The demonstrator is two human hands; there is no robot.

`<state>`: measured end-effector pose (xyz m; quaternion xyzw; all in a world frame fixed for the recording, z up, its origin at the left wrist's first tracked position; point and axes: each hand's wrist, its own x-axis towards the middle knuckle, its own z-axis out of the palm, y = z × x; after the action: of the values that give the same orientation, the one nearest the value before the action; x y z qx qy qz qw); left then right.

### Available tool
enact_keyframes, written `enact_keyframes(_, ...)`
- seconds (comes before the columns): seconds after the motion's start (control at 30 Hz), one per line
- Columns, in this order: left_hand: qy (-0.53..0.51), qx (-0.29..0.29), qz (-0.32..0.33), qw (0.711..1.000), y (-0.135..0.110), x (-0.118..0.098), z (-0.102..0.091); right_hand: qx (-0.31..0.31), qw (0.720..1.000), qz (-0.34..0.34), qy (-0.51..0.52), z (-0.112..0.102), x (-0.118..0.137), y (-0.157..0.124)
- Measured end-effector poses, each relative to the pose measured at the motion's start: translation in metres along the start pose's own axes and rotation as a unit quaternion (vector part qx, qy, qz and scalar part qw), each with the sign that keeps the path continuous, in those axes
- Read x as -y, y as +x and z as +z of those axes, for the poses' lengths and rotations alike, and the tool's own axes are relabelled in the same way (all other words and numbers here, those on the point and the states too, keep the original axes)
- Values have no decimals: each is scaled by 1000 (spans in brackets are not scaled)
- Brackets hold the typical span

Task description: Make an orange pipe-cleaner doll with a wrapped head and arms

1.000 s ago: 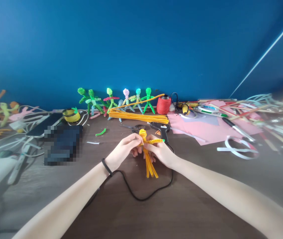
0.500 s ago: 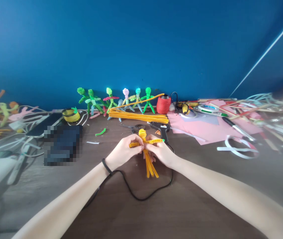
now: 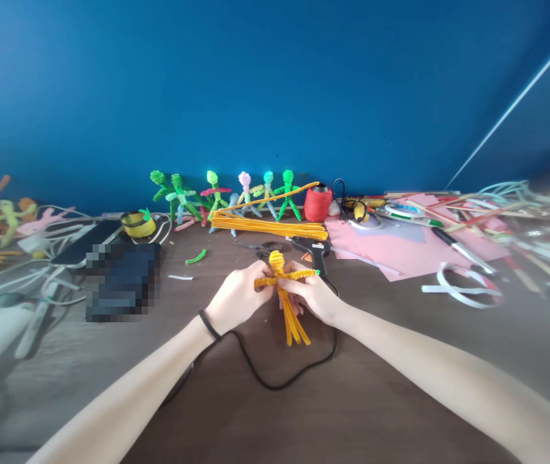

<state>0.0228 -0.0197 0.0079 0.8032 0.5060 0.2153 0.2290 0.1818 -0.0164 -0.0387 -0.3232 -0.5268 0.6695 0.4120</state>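
Between my hands is a yellow-orange pipe cleaner figure, upright, with a coiled head, two wrapped arms spread sideways and several loose straight strands below. My right hand pinches its body at the chest, thumb in front. My left hand is closed at the figure's other side, its fingers behind the arm and partly hidden. Just beyond the hands lie a black glue gun and dark-handled scissors. A bundle of yellow-orange pipe cleaners lies behind them.
Several coloured pipe cleaner figures stand along the blue wall, beside a red roll. Pink paper and a marker are at right. A dark phone-like object and yellow tape are at left. A black cord loops nearer me.
My left thumb has come off the front of the figure's left-side arm, which now shows more fully. The figure has shifted very slightly; my right hand keeps its pinch.
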Motion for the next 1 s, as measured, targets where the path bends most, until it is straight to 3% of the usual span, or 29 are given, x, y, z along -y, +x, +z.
enact_keyframes(0.23, 125, -1, 10, 992, -1, -1, 2, 12, 1000, -9, -3, 0, 0, 0)
enact_keyframes(0.4, -61, 71, -43, 995, 1, 1, 1, 1, 1000, -6, -24, 1, 1, 1)
enact_keyframes(0.53, -238, 137, -120, 954, 5, 3, 0, 3, 999, -11, -43, 1, 1, 1)
enact_keyframes(0.67, -289, 147, -150, 934, 6, 4, 0, 5, 999, -11, -47, 1, 0, 0)
enact_keyframes(0.8, -225, 110, -92, 964, 5, 4, -1, 7, 999, -8, -31, 0, -1, 0)
enact_keyframes(0.9, -82, 48, -27, 995, 3, 4, -2, 11, 1000, -3, -10, 0, -1, 0)
enact_keyframes(1.0, 64, 4, 13, 998, 0, 3, -1, 14, 1000, 4, 2, -1, -1, 0)
